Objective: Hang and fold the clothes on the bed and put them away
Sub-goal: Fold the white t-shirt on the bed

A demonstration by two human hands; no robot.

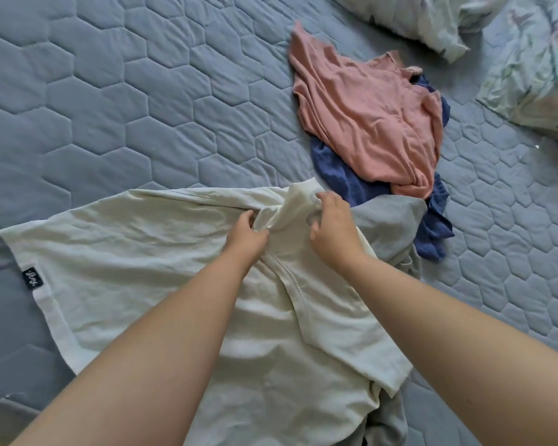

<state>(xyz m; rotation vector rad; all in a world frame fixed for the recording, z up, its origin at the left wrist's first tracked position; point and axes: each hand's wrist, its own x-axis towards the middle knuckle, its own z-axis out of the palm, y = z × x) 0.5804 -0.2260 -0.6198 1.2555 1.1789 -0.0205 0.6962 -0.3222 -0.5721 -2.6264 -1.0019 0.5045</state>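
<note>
Cream shirt point(161, 262) spread on bed point(110, 91); both hands point(248, 235) point(334, 228) pinching its collar.

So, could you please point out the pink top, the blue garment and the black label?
Pink top point(368, 123), head view, middle of the fabric.
Blue garment point(342, 175), head view, lower-left exposed part.
Black label point(32, 276), head view, centre.

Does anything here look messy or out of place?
Mostly the unsorted heap: a pink garment lies crumpled on top of a blue one on the quilted bed cover. The cream shirt under both hands is wrinkled, with a grey garment bunched beneath it. Nothing looks torn or spilled.
</note>
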